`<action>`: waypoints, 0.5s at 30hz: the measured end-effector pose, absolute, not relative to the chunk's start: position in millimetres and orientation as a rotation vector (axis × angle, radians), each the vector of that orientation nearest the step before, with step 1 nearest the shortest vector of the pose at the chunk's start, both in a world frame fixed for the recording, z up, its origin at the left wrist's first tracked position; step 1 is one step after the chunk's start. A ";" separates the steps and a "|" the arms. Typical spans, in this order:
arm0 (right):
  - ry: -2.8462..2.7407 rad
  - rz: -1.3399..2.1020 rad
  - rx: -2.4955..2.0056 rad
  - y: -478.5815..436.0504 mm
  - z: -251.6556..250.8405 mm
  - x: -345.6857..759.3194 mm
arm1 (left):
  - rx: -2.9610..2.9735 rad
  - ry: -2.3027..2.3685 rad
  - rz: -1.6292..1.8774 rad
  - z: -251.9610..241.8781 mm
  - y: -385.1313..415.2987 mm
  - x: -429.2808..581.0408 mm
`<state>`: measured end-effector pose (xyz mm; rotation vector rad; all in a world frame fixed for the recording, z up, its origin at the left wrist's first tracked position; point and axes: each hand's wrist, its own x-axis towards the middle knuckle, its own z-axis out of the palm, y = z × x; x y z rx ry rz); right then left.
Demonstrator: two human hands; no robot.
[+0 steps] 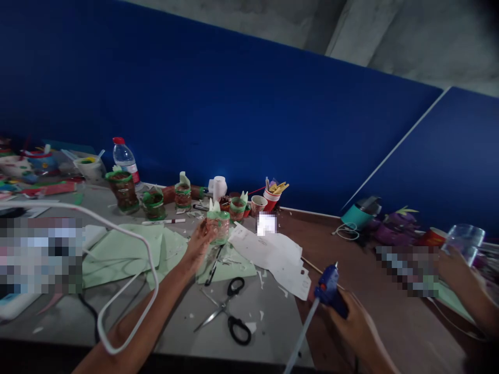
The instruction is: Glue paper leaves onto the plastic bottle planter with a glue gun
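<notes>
Left hand clasps a green-trimmed plastic jar; right hand grips a blue glue gun.
The jar sits mid-tabletop, at 12 o'clock from the open black-handled scissors, with the left fingers curled round its side. The right fingers are wrapped round the gun's handle, at 3 o'clock from the scissors. A co-worker's hand at far 3 o'clock holds a clear cup.

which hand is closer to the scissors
Left. The left hand holds a green-wrapped jar just up and left of the scissors. The right hand grips a blue glue gun farther off to their right.
</notes>
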<state>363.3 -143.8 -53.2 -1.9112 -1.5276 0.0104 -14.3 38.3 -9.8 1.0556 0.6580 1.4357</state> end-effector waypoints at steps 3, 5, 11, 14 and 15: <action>-1.581 0.016 -2.004 -143.8 -61.0 365.0 | 1.069 0.652 1.446 -9.0 36.7 -13.9; -1.618 0.025 -2.061 -142.0 -64.3 364.6 | 1.081 0.643 1.448 -10.3 37.2 -14.5; -1.703 0.030 -2.085 -140.4 -64.5 380.0 | 1.008 0.648 1.477 -14.9 41.2 -16.0; -1.683 0.025 -2.083 -135.7 -44.8 379.9 | 1.012 0.634 1.453 -12.4 39.7 -14.7; -1.666 0.032 -2.072 -132.1 -34.7 374.0 | 1.007 0.633 1.447 -11.7 39.1 -14.1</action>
